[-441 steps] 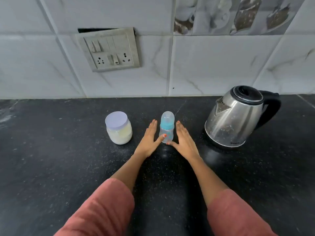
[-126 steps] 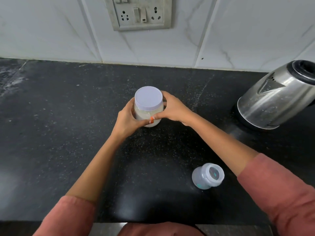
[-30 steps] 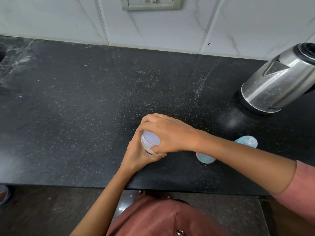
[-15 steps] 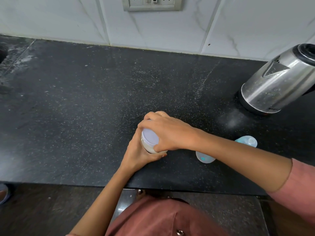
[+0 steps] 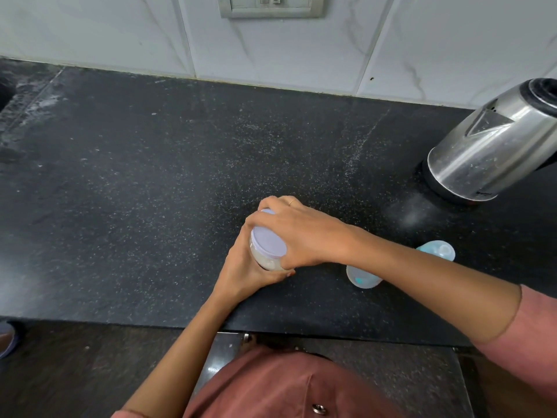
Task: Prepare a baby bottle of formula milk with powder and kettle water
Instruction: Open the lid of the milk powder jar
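A clear powder jar (image 5: 265, 260) with white powder and a pale lilac lid (image 5: 268, 241) stands near the counter's front edge. My left hand (image 5: 245, 271) wraps around the jar's body from below. My right hand (image 5: 301, 233) grips the lid from above and the right, fingers curled over its rim. The open baby bottle (image 5: 361, 279) stands just right of the jar, partly hidden under my right forearm. Its blue teat cap (image 5: 438, 251) lies beyond the forearm. A steel kettle (image 5: 494, 146) sits at the far right.
The black granite counter (image 5: 150, 191) stretches left and back to a white tiled wall with a socket panel (image 5: 271, 6). The counter's front edge (image 5: 90, 321) runs close below the jar, with dark floor beneath it.
My right hand has turned slightly on the lid over the last second, uncovering more of it. The jar, bottle and cap stay where they were.
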Action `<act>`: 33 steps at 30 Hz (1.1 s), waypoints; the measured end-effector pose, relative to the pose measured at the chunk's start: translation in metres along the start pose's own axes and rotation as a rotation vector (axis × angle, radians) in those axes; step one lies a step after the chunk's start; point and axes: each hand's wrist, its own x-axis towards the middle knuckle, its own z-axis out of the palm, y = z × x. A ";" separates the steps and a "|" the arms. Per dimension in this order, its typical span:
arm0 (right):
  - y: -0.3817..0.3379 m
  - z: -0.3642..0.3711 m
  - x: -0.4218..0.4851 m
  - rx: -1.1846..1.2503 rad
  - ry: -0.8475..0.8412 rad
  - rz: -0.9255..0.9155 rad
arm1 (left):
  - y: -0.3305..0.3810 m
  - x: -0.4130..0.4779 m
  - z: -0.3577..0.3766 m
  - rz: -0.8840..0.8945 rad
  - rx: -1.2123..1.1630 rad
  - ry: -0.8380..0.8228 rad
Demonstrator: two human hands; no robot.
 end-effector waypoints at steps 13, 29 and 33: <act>-0.002 0.001 0.000 -0.042 -0.007 0.041 | -0.003 0.000 0.001 -0.017 -0.005 0.007; 0.005 -0.006 0.000 -0.079 0.007 -0.010 | 0.001 -0.001 0.000 -0.011 -0.027 0.004; 0.015 -0.013 0.002 -0.032 -0.063 -0.118 | -0.003 0.000 0.001 -0.003 -0.001 0.000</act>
